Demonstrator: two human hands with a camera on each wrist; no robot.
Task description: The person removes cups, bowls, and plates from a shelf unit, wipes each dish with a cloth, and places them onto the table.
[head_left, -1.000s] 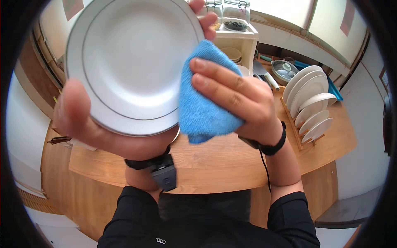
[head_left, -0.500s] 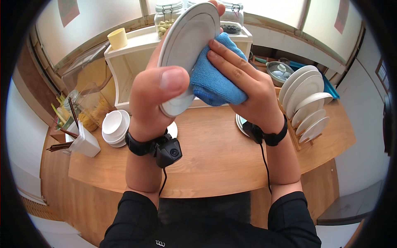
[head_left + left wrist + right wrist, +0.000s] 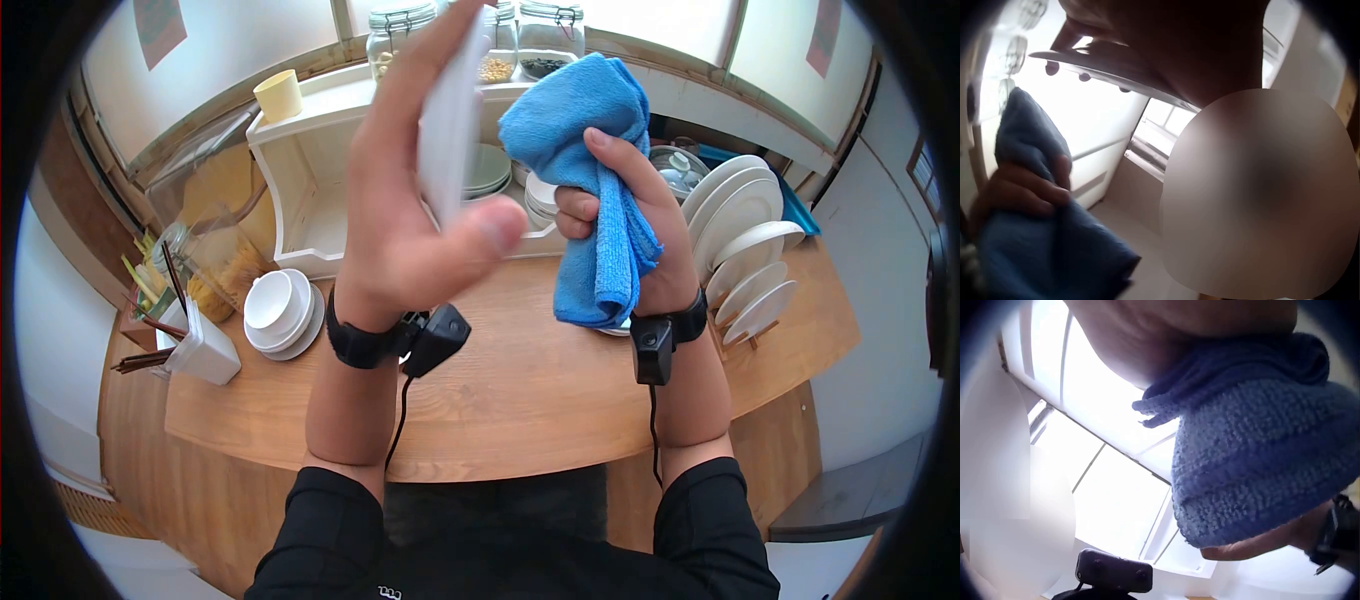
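Observation:
My left hand (image 3: 385, 210) holds a white plate (image 3: 448, 140) up over the table, turned nearly edge-on in the head view. In the left wrist view, fingertips show below the rim of that plate (image 3: 1116, 81). To the right, my right hand (image 3: 655, 215) grips a bunched blue cloth (image 3: 575, 110), its thumb lying across the folds and the ends hanging down. A gap separates cloth and plate in the head view. The right wrist view is largely filled by the cloth's looped pile (image 3: 1260, 444), which hides most of the fingers.
A wooden rack (image 3: 722, 325) of upright white plates (image 3: 745, 215) stands on the right. Stacked white bowls (image 3: 275, 305) and a white chopstick holder (image 3: 208, 345) are at the left. Behind is a white shelf (image 3: 310, 210) bearing glass jars (image 3: 548, 40) and a yellow cup (image 3: 279, 95).
The plate has turned from facing the camera to edge-on. The right hand with the cloth has come off the plate's rim and moved right, its fingers now curled round the cloth.

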